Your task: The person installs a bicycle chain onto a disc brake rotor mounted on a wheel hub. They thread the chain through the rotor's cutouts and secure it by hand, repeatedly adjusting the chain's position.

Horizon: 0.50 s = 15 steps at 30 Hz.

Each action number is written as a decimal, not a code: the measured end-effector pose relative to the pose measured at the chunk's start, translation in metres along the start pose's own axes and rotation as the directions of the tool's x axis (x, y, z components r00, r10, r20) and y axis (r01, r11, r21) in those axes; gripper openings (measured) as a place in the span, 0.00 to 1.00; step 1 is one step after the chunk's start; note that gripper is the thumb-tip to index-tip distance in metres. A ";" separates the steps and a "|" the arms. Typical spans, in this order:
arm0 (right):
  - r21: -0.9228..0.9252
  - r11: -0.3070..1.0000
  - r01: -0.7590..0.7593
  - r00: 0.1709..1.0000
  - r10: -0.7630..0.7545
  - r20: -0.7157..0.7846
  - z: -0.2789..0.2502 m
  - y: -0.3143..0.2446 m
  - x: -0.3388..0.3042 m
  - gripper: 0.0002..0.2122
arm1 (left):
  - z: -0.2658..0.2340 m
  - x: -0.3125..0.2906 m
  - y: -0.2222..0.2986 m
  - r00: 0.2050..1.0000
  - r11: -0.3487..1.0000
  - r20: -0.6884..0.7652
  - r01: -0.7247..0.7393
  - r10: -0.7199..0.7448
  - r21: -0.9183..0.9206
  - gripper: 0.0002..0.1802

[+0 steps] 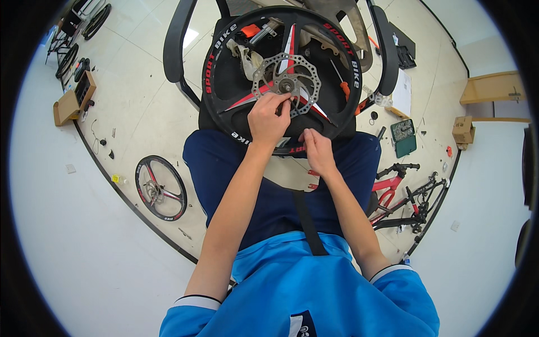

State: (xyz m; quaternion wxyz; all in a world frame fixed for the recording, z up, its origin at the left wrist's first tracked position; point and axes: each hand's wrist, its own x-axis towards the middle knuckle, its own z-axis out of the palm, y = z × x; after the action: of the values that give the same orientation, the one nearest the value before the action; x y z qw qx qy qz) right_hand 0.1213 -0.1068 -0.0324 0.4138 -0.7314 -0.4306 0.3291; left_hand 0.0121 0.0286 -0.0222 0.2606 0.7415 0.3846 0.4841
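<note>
The wheel (281,78) lies on the person's lap (a chair (179,50) behind it), a second wheel (160,187) on the floor (140,112) to the left.

Both your bare forearms reach forward from short blue sleeves, elbows bent. Your left hand (269,119) sits farther out, knuckles up, fingers curled downward, seemingly pinching something. Your right hand (318,150) rests nearer your lap, fingers folded in, just beside the left wrist.

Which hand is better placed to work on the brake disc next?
Left. The left hand already touches the disc near the hub, while the right hand rests lower on the wheel rim, apparently steadying it.
</note>
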 end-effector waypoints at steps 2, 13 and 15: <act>-0.051 0.998 0.039 0.999 -0.039 0.007 0.008 -0.005 -0.004 0.18 | 0.000 0.000 0.000 1.000 1.000 -0.004 -0.010 0.010 -0.001 0.06; -0.043 0.999 0.028 0.998 -0.026 0.051 0.013 -0.007 -0.001 0.20 | -0.015 0.001 0.004 0.994 0.991 -0.046 0.089 -0.095 -0.102 0.09; -0.033 0.999 0.007 0.998 -0.005 0.057 0.011 -0.011 -0.003 0.20 | -0.028 0.008 0.007 0.987 0.992 -0.102 0.122 -0.123 -0.012 0.07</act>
State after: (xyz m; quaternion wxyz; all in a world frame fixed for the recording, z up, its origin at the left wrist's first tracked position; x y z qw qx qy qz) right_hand 0.1067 -0.1021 -0.0269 0.3901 -0.7272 -0.4499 0.3415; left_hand -0.0095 0.0315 -0.0018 0.2719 0.6898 0.4409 0.5059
